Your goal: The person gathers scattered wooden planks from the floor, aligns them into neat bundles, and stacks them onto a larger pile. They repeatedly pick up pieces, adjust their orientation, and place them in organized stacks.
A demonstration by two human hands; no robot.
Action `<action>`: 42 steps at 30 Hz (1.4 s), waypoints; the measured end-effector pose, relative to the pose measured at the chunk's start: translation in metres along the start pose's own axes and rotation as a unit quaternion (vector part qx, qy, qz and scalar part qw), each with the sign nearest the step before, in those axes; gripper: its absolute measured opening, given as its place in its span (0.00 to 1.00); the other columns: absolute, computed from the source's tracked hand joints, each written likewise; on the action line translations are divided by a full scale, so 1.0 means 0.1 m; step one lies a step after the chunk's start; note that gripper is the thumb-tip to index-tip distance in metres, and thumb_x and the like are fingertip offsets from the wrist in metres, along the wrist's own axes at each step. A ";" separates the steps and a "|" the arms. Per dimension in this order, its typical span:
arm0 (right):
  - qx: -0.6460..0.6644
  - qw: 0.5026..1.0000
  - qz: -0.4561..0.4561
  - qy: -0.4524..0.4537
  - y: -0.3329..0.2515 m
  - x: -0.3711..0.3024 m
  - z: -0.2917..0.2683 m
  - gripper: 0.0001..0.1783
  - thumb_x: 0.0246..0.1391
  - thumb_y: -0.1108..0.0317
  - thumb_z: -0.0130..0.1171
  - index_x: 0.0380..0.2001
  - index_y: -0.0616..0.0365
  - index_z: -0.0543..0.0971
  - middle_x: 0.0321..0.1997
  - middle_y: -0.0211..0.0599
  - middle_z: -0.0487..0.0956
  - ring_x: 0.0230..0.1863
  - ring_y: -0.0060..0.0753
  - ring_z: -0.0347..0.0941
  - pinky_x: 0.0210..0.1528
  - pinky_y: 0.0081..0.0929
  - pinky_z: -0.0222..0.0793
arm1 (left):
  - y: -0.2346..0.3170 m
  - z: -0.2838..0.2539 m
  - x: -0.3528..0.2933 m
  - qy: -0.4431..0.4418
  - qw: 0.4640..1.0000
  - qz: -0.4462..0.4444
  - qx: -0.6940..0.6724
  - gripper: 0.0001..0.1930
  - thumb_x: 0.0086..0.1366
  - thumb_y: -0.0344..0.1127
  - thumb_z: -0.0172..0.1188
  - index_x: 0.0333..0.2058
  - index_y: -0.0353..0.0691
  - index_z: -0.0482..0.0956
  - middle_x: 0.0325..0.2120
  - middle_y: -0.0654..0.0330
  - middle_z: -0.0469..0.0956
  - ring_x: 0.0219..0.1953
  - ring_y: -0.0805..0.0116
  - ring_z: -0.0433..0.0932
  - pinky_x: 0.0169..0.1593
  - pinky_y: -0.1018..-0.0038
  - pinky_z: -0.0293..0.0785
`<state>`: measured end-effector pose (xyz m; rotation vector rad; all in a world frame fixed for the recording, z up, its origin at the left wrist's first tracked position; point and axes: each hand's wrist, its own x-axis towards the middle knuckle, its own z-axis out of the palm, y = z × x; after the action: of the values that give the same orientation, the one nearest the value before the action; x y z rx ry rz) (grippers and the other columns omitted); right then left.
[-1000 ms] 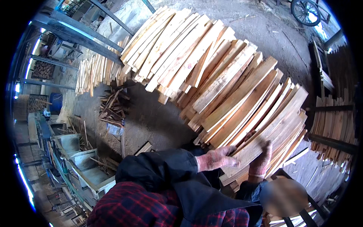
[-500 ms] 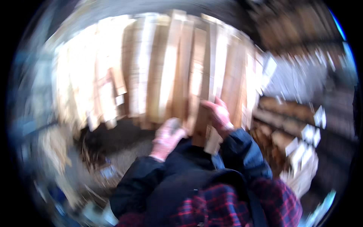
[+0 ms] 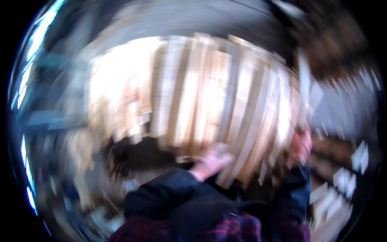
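Both of our hands are reaching up to the near edge of a big stack of pale wooden boards, and we are seeing them only through heavy blur. Our left hand is lying against the lower ends of the boards near the middle of the stack, with something greyish at its upper edge that we cannot identify; whether its fingers are curled around a board or just resting flat, we cannot tell. Our right hand is sitting higher and further right, pressing at the right-hand end of the stack (its grip is just as smeared, so we cannot tell whether it is closed or spread). The two hands are well apart, with several board ends between them.

The boards are fanning out side by side, long and narrow, running away from us; we are counting roughly a dozen, though the blur is merging some of them. Dark sleeves are covering both our forearms, with a red checked shirt showing at the bottom edge. At the lower right, more pale timber ends are lying in a separate pile. We are making out no bin or box.
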<state>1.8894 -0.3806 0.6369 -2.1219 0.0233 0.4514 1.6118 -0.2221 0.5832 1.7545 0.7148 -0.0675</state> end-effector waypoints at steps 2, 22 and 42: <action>0.096 0.968 0.097 -0.209 0.83 0.37 -0.06 0.26 0.57 0.63 0.54 0.55 0.65 0.66 0.52 0.47 0.73 0.46 0.35 0.73 0.48 0.30 0.72 | -0.05 0.15 -0.13 0.013 0.998 -0.036 0.051 0.27 0.59 0.51 0.60 0.49 0.35 0.72 0.46 0.49 0.75 0.49 0.52 0.73 0.54 0.64 0.69; -0.199 0.927 -0.233 -0.218 0.95 0.61 0.85 0.26 0.59 0.60 0.50 0.55 0.65 0.67 0.51 0.54 0.73 0.51 0.48 0.71 0.51 0.37 0.68 | -0.08 0.27 -1.13 0.152 0.967 -0.147 -0.142 0.30 0.59 0.60 0.55 0.49 0.42 0.73 0.46 0.52 0.75 0.51 0.57 0.72 0.54 0.69 0.65; -0.033 0.925 -0.151 -0.346 1.62 0.57 0.01 0.24 0.56 0.60 0.50 0.51 0.65 0.73 0.47 0.48 0.77 0.47 0.44 0.74 0.50 0.32 0.68 | -0.10 0.94 -0.66 0.110 0.963 -0.126 -0.210 0.17 0.61 0.44 0.62 0.45 0.40 0.77 0.39 0.65 0.78 0.46 0.76 0.72 0.52 0.77 0.67</action>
<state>1.9116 -0.4620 0.4871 -1.8768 -0.7211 0.9938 1.5827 -0.3334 0.5714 1.2708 1.0316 0.1026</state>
